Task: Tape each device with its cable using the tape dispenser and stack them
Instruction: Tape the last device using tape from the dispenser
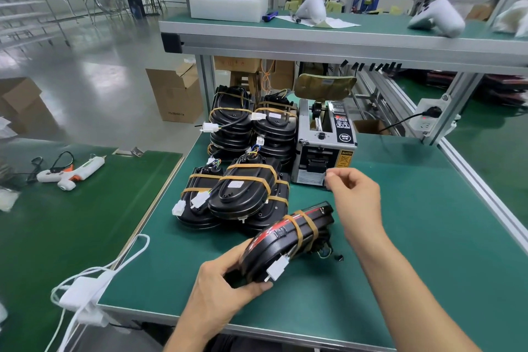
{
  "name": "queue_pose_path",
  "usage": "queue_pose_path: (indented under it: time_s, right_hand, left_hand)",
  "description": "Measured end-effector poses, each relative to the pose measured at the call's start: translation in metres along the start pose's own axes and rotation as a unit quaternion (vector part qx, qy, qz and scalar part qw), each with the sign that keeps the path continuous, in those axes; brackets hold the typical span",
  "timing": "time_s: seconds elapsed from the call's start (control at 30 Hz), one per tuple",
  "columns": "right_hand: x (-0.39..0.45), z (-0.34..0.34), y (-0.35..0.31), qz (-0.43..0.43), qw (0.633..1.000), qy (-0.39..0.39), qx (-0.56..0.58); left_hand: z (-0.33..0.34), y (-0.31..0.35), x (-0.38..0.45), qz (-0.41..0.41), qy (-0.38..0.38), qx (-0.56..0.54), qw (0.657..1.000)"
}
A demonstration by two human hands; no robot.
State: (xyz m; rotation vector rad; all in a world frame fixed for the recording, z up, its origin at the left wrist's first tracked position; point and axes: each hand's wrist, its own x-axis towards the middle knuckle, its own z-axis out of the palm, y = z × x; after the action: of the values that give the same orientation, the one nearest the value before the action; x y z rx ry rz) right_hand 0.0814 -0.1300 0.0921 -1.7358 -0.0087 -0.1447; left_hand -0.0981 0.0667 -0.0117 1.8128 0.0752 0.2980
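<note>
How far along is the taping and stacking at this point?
Done: taped devices sit in stacks beside the tape dispenser. In hand: the left hand grips a device with two tape bands; the right hand pinches at the dispenser's outlet. Left: finishing and stacking this one; no untaped devices visible.

The left hand (225,288) is gripping a black device (285,240) banded with tan tape, its white plug (276,268) hanging by the thumb. Just above it, the right hand (354,194) is pinching at the tape dispenser (325,140) mouth. Taped devices (243,194) are lying stacked left of the right hand.
</note>
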Motion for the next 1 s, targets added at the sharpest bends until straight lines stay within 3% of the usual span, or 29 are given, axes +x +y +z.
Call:
queue_pose_path:
  time_s: [0.23, 0.73, 1.0]
  right_hand:
    - [0.073, 0.029, 0.023, 0.106, 0.993, 0.052, -0.021]
    - [0.093, 0.06, 0.014, 0.24, 0.958, 0.136, 0.084]
    - [0.091, 0.061, 0.013, 0.236, 0.956, 0.15, 0.093]
  left_hand:
    - [0.0, 0.001, 0.0, 0.005, 0.002, -0.005, 1.0]
    - [0.0, 0.003, -0.001, 0.015, 0.006, 0.005, 1.0]
    - [-0.001, -0.002, 0.0, 0.016, 0.003, 0.01, 1.0]
